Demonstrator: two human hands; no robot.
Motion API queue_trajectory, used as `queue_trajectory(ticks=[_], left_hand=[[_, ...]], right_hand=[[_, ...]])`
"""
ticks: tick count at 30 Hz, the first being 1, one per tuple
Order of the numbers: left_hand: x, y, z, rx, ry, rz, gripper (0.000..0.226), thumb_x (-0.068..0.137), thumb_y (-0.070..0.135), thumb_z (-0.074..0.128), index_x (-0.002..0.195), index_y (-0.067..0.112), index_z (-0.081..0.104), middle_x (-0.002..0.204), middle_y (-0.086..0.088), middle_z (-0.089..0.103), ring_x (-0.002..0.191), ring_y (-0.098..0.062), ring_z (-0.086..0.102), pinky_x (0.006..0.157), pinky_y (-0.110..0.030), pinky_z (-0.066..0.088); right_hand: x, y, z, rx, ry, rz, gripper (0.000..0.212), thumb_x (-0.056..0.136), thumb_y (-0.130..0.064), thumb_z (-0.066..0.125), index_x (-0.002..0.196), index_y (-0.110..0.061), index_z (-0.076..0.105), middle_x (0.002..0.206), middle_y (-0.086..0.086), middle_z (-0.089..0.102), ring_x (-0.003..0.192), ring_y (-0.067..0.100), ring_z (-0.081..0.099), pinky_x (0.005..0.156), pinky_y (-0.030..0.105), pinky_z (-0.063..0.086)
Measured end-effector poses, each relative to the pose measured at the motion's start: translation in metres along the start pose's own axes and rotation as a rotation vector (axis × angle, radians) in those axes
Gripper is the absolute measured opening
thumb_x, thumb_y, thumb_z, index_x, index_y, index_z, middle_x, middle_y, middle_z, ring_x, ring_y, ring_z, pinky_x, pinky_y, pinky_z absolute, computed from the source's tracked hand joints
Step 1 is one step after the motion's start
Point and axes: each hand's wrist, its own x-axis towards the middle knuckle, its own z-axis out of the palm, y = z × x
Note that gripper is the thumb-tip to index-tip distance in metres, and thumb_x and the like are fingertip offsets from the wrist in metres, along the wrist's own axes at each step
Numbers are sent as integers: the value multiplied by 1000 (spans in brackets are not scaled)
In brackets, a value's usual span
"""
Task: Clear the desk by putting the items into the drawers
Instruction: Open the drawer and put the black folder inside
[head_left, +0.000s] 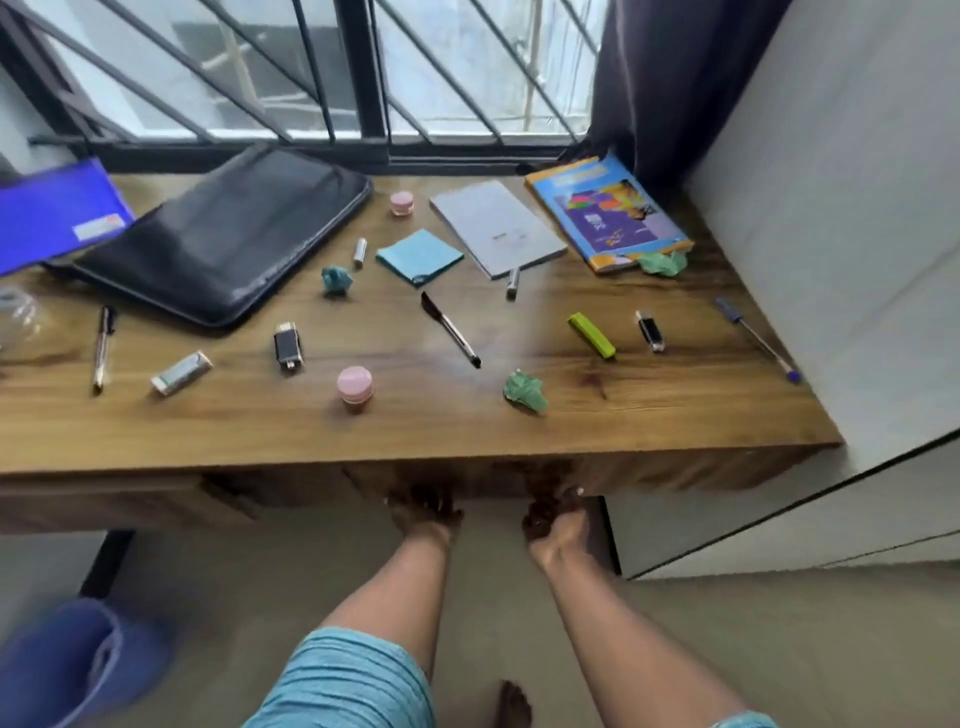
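The wooden desk (467, 431) holds many small items. Among them are a black case (223, 239), a grey notepad (496, 228), a colourful book (608, 210), blue sticky notes (420, 255), a black pen (451, 330), two pink jars (355, 384) (401, 202), a green highlighter (591, 335), two USB sticks (287, 345) (650, 330) and crumpled paper balls (525, 391). Below the front edge, my left hand (423, 512) and my right hand (553, 514) curl their fingers under the lower edge of the drawer front (483, 480). The drawer looks closed; both hands are dark and blurred.
A blue folder (57, 213) lies at the far left, and a blue pen (756, 338) near the right wall. A white cabinet (831, 260) borders the desk on the right. A blue bin (67, 665) stands on the floor at lower left. A barred window runs behind the desk.
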Motion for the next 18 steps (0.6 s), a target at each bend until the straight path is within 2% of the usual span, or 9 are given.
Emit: queue_trajectory(ticks=[2,4,6,8,10,13,15,17,18], left_hand=[[6,-2,-5,-97,-90,-2,53,94,54,16,99,24,59,113,0,60,116,-21,54,118,-44,5],[-2,-5,-10,-81,-156,-9,54,93,57,13,95,24,57,116,-2,59,135,-19,40,117,-43,2],[2,-6,-11,-76,-171,-14,61,91,61,11,112,26,57,132,-3,55,139,-18,35,117,-42,-1],[-5,-5,-11,-79,-205,-39,72,90,64,8,138,24,44,148,-2,41,141,-18,32,117,-41,-5],[-9,-4,-11,-91,-253,-45,78,88,66,6,145,22,35,152,-3,36,143,-17,29,117,-40,-8],[-11,-6,-18,-158,-238,-52,75,89,66,9,141,22,41,150,-3,39,141,-17,33,119,-37,-5],[-9,-9,-24,-184,-213,-45,72,89,67,11,136,24,46,147,-1,43,132,-19,45,121,-35,-1],[-12,-13,-34,-183,-166,-12,75,90,67,13,138,20,46,143,-4,49,104,-20,59,121,-35,6],[-14,-17,-44,-176,-150,10,77,90,68,13,138,18,46,135,-7,56,90,-19,60,120,-34,12]], right_hand=[[8,2,-1,86,-47,-11,45,99,-40,35,58,-28,45,31,-11,39,23,4,34,30,8,21],[17,7,-3,93,-63,-29,58,99,-38,30,49,-25,56,33,-10,46,25,4,40,32,7,24],[22,12,-6,106,-83,-35,58,99,-38,27,52,-24,59,36,-9,51,28,5,44,33,7,26],[23,12,-10,164,-51,1,52,99,-41,25,62,-23,57,39,-5,56,31,8,47,34,6,26],[17,11,-11,252,-44,70,51,100,-43,23,69,-15,53,39,0,58,37,11,49,35,6,27],[13,10,-16,260,-35,74,48,99,-42,27,69,-15,52,38,1,58,46,14,48,42,15,32],[5,8,-18,242,-7,60,44,100,-39,28,65,-20,46,39,-2,52,40,11,45,40,16,29],[-4,10,-16,183,42,-3,39,102,-32,26,77,-23,54,64,-1,59,54,10,52,50,17,36],[-13,13,-16,126,104,-64,37,103,-28,25,95,-19,60,88,5,64,77,16,60,65,22,43]])
